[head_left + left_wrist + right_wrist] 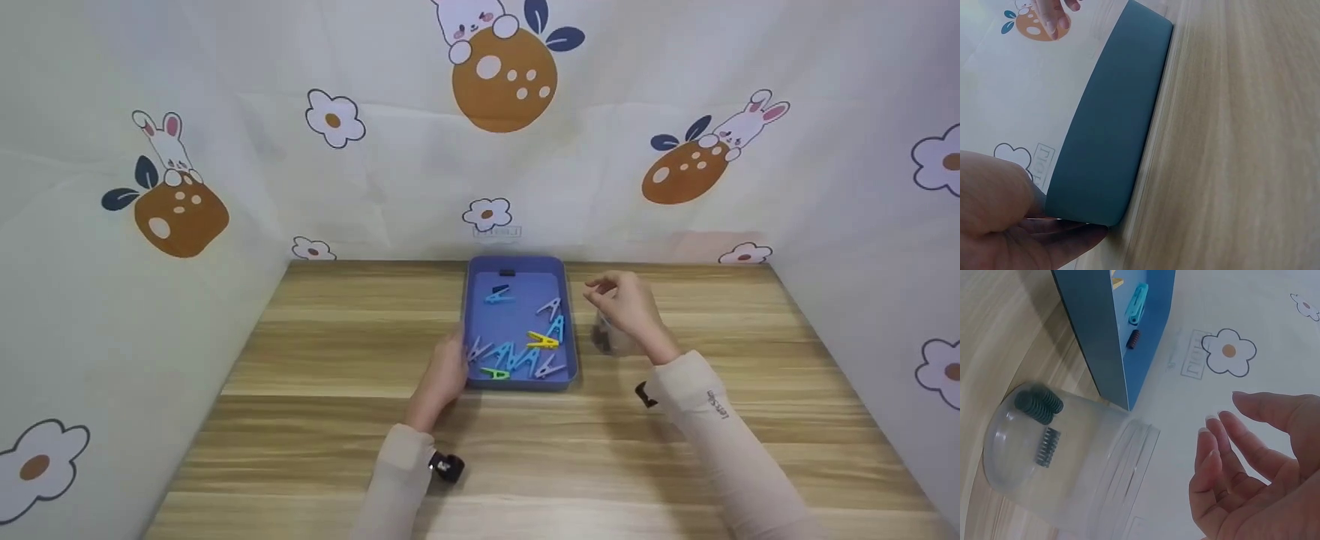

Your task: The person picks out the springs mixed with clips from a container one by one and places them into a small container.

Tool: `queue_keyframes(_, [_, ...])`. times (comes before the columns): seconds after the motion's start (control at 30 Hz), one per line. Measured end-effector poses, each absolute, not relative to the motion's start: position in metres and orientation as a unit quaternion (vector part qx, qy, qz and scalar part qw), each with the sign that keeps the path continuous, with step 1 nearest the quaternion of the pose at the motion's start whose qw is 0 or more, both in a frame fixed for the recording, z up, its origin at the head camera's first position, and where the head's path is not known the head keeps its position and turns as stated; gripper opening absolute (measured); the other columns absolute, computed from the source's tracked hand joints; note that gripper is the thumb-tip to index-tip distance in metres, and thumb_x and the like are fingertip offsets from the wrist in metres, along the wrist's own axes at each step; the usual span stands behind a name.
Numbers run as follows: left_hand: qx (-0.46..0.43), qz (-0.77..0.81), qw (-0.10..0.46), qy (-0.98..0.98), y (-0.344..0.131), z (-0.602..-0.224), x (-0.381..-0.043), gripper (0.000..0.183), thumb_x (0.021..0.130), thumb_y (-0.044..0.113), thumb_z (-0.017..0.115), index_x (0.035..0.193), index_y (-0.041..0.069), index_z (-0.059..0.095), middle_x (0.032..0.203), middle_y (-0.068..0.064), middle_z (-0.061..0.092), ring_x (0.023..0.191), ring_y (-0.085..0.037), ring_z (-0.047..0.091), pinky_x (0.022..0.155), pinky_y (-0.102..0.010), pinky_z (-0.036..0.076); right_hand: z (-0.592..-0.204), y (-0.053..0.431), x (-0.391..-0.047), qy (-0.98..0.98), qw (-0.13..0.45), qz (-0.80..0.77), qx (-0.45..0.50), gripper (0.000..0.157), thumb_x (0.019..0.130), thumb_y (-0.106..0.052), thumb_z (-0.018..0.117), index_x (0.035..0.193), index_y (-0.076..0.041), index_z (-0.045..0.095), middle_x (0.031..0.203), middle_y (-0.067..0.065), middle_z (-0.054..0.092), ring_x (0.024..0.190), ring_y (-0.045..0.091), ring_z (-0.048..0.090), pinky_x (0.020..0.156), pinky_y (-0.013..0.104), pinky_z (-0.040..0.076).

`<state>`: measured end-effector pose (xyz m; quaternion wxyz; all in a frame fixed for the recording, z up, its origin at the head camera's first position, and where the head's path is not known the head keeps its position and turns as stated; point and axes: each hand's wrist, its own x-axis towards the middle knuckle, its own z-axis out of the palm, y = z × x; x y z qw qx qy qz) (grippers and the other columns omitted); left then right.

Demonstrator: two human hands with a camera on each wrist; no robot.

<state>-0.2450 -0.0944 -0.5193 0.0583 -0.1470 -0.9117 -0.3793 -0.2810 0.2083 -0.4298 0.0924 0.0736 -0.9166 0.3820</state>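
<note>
A blue tray (517, 322) holds several clothespins in light blue, purple, yellow (542, 340) and green (495, 373). Two small dark springs lie near its far end, one (1134, 339) beside a light blue clothespin (1138, 304). My left hand (446, 367) grips the tray's left side close to the near corner; part of its thumb is hidden. To the right of the tray stands a clear plastic jar (1086, 455) with three dark springs (1048, 447) at its bottom. Above the jar's mouth hangs my right hand (626, 304), thumb and fingertips apart, nothing between them.
Wood-grain table (322, 450) runs under everything. Pale cloth walls (405, 172) printed with rabbits, fruit and flowers enclose the back and both sides. The tray's far end is close to the back wall.
</note>
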Motion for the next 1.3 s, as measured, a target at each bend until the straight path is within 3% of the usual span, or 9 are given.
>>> queue_keyframes(0.17, [-0.141,-0.381,0.053,-0.912,-0.094,-0.520,-0.244,0.044,0.106,-0.008,0.041,0.149,-0.015,0.045,0.141,-0.036,0.058,0.133,-0.048,0.057,0.114,-0.057,0.046,-0.428,0.201,-0.283,-0.915,0.070,0.392,0.067,0.024,0.099,-0.013,0.072,0.114,0.006,0.076,0.101,0.020,0.075,0.074,0.020,0.065,0.063,0.025,0.049])
queue_keyframes(0.47, [-0.141,-0.380,0.060,-0.912,-0.095,-0.519,-0.246,0.044,0.105,-0.008,0.043,0.148,-0.018,0.044,0.137,-0.038,0.058,0.131,-0.050,0.057,0.113,-0.058,0.048,-0.428,0.189,-0.288,-0.918,0.039,0.390,0.054,0.025,0.100,-0.015,0.070,0.118,0.001,0.075,0.109,0.018,0.075,0.072,0.014,0.057,0.060,0.024,0.046])
queue_keyframes(0.6, [-0.143,-0.378,0.065,-0.912,-0.095,-0.519,-0.245,0.043,0.104,-0.009,0.043,0.146,-0.019,0.045,0.136,-0.039,0.059,0.129,-0.050,0.058,0.112,-0.058,0.048,-0.429,0.183,-0.293,-0.916,0.038,0.395,0.061,0.024,0.099,-0.013,0.071,0.116,0.003,0.075,0.107,0.019,0.075,0.076,0.016,0.057,0.062,0.024,0.044])
queue_keyframes(0.8, [-0.161,-0.381,0.083,-0.907,-0.095,-0.520,-0.245,0.042,0.102,-0.012,0.043,0.144,-0.019,0.048,0.130,-0.038,0.063,0.124,-0.050,0.061,0.108,-0.059,0.051,-0.430,0.175,-0.299,-0.919,0.045,0.383,0.079,0.023,0.097,-0.011,0.072,0.114,0.003,0.076,0.104,0.019,0.076,0.070,0.014,0.056,0.062,0.026,0.043])
queue_keyframes(1.13, [-0.148,-0.384,0.066,-0.909,-0.095,-0.518,-0.245,0.045,0.104,-0.011,0.042,0.148,-0.019,0.043,0.137,-0.039,0.059,0.131,-0.049,0.058,0.113,-0.057,0.048,-0.428,0.164,-0.306,-0.923,0.019,0.374,0.088,0.027,0.098,-0.011,0.070,0.119,0.006,0.074,0.111,0.022,0.075,0.101,0.034,0.070,0.090,0.048,0.057])
queue_keyframes(1.3, [-0.152,-0.380,0.067,-0.910,-0.095,-0.517,-0.246,0.045,0.104,-0.011,0.043,0.149,-0.018,0.043,0.137,-0.038,0.059,0.131,-0.049,0.058,0.113,-0.057,0.048,-0.429,0.159,-0.311,-0.923,0.010,0.372,0.097,0.026,0.099,-0.010,0.069,0.118,0.006,0.074,0.111,0.022,0.075,0.103,0.035,0.070,0.092,0.049,0.058])
